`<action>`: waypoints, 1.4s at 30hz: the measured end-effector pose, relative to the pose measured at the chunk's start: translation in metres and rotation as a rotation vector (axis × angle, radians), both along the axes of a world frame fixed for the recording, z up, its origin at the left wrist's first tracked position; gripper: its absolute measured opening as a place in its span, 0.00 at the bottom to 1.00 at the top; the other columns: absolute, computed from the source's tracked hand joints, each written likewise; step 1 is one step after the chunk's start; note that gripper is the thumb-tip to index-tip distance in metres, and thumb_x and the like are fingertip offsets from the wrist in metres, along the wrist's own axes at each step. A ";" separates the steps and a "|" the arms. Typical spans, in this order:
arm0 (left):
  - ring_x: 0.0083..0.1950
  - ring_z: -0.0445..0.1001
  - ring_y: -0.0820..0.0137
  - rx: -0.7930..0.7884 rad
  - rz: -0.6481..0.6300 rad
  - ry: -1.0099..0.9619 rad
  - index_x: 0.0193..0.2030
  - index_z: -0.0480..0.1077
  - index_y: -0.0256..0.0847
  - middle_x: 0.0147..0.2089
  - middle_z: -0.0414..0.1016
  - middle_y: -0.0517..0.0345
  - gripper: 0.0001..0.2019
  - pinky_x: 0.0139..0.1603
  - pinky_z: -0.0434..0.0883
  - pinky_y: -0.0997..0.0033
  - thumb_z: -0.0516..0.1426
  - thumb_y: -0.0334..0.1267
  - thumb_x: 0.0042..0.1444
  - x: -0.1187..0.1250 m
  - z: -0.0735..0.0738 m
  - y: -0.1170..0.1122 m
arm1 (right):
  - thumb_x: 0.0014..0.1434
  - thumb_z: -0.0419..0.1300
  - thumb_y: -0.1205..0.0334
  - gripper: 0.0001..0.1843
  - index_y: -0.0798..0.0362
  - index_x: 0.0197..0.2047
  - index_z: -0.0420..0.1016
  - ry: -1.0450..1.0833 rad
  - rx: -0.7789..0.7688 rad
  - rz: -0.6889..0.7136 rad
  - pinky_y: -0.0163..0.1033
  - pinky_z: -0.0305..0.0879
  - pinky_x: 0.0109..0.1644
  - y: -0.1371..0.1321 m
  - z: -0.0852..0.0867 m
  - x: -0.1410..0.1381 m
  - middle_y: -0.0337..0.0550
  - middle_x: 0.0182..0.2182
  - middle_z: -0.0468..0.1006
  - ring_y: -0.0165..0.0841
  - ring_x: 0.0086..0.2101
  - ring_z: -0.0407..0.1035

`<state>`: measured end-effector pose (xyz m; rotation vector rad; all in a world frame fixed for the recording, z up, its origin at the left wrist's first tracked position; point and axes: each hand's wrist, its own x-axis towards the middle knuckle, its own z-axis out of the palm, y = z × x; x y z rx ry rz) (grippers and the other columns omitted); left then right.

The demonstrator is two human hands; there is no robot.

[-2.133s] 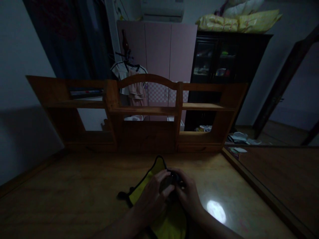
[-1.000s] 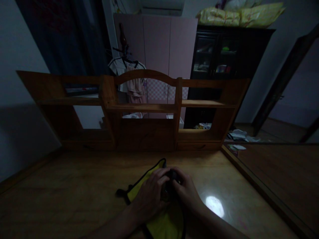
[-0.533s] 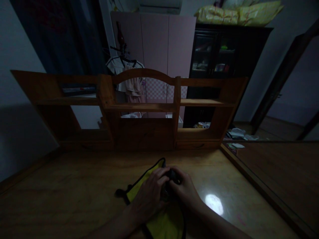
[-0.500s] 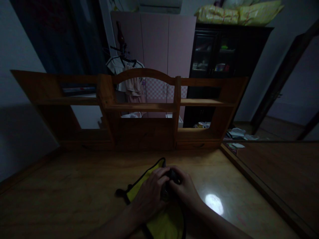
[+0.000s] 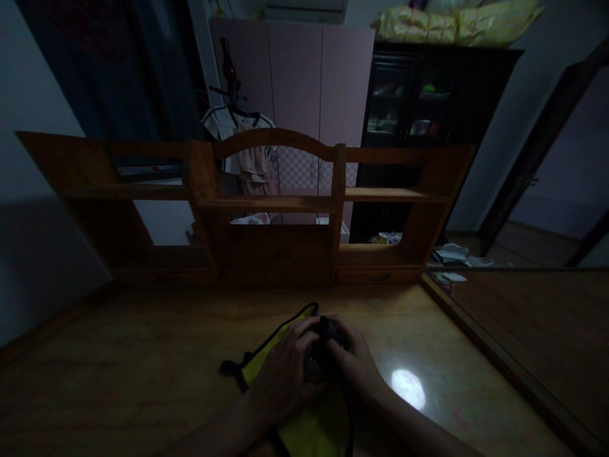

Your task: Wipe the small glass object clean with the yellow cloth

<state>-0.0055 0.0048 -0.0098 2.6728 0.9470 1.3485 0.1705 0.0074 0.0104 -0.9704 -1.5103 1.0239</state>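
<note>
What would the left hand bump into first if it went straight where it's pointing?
Probably the dark thing: the left hand points at it, fingers seemingly touching. Beyond it is the right hand. It's dim, so depth is hard to judge.

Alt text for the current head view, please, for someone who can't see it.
A left hand and right hand hold a dark object over a yellow, black-edged cloth on a wooden tabletop. A wooden shelf unit stands behind; beyond it, a pink wardrobe and black cabinet.
</note>
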 end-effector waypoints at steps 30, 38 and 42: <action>0.66 0.60 0.53 -0.090 -0.014 -0.086 0.61 0.53 0.41 0.63 0.58 0.40 0.35 0.59 0.70 0.48 0.66 0.42 0.51 0.002 -0.002 0.000 | 0.57 0.61 0.59 0.16 0.51 0.49 0.78 0.102 -0.109 0.064 0.47 0.66 0.54 0.007 -0.006 0.003 0.45 0.44 0.81 0.42 0.46 0.73; 0.67 0.59 0.54 -0.150 -0.003 -0.094 0.61 0.53 0.42 0.65 0.57 0.41 0.36 0.61 0.68 0.47 0.67 0.40 0.50 0.003 0.003 -0.002 | 0.55 0.62 0.58 0.17 0.52 0.47 0.80 0.154 -0.152 0.052 0.49 0.67 0.53 0.009 -0.007 0.002 0.45 0.43 0.82 0.44 0.46 0.73; 0.65 0.62 0.54 -0.205 0.011 -0.105 0.61 0.51 0.42 0.64 0.60 0.42 0.39 0.62 0.67 0.47 0.68 0.36 0.47 0.005 0.003 0.000 | 0.58 0.62 0.52 0.17 0.55 0.43 0.81 0.150 -0.171 0.041 0.44 0.68 0.47 0.008 -0.007 0.001 0.45 0.39 0.82 0.42 0.42 0.74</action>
